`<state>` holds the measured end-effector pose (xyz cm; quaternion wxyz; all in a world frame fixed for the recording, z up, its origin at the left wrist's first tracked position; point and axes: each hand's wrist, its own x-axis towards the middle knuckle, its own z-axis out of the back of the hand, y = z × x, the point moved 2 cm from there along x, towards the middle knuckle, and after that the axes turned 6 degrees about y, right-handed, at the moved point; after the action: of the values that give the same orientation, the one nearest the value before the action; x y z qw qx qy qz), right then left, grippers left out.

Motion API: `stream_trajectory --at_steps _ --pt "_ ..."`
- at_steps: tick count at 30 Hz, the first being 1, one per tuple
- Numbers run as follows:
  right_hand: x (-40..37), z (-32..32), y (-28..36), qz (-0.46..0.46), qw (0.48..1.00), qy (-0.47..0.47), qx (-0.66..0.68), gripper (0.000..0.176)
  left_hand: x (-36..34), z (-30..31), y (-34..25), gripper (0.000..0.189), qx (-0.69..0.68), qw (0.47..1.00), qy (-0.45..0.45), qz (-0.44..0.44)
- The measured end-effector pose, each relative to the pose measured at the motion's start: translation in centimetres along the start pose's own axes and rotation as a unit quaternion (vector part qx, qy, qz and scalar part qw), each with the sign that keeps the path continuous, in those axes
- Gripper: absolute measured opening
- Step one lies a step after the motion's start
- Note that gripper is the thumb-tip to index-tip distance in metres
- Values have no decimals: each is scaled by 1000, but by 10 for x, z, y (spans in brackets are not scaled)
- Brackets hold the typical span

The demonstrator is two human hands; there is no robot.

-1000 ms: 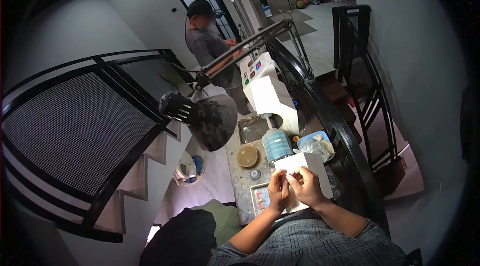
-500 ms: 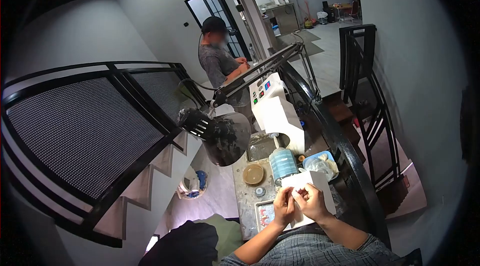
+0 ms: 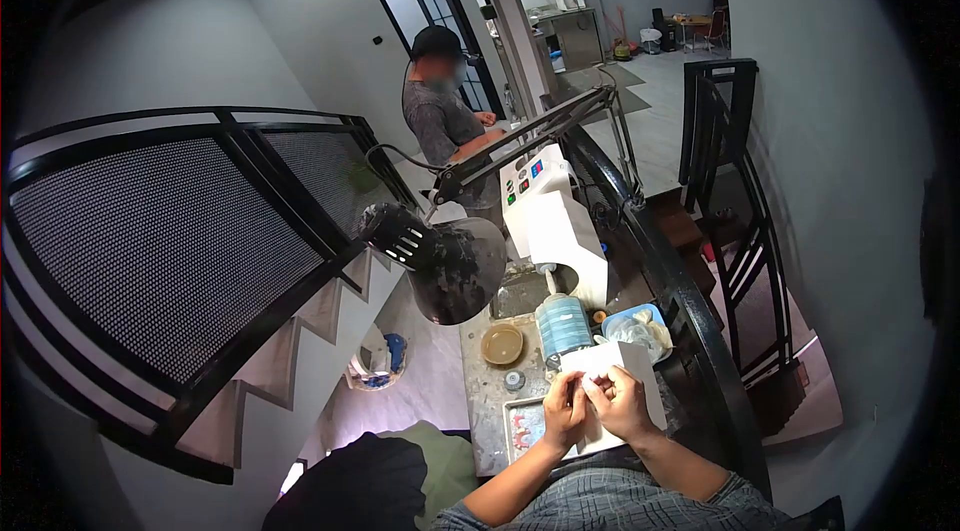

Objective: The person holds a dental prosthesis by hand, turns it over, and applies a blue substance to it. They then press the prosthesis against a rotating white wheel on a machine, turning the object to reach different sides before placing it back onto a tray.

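Note:
My left hand (image 3: 565, 413) and my right hand (image 3: 624, 407) meet over the front of the bench, with fingertips pinched together. Between them shows a small pale piece (image 3: 592, 381), too small and too covered by fingers to name. Under and behind the hands stands a white box-like block (image 3: 648, 393). Just beyond it is a blue-banded cylinder (image 3: 563, 325) on the spindle of a white bench machine (image 3: 565, 236). Left of my left hand lies a shallow tray (image 3: 508, 428) with several pinkish-red and white pieces.
A tan bowl (image 3: 502, 344) and a small grey round object (image 3: 514, 380) sit on the bench (image 3: 480, 401). A blue basin (image 3: 655, 316) holds pale crumpled material. A black lamp (image 3: 455, 271) overhangs the left side. Black railings flank the bench; another person (image 3: 440, 121) stands beyond.
The view has shifted slightly. My hands stay together over the white block, the small pale piece still between my fingers. The other person's hands have lowered a little.

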<state>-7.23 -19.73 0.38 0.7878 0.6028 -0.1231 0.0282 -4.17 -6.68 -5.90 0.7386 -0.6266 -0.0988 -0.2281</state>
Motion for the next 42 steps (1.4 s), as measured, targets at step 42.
stream_trajectory --at_steps 42 --pt "-1 4 5 -17 998 33 58 6 -5 -6 8 15 -80 996 -24 32"
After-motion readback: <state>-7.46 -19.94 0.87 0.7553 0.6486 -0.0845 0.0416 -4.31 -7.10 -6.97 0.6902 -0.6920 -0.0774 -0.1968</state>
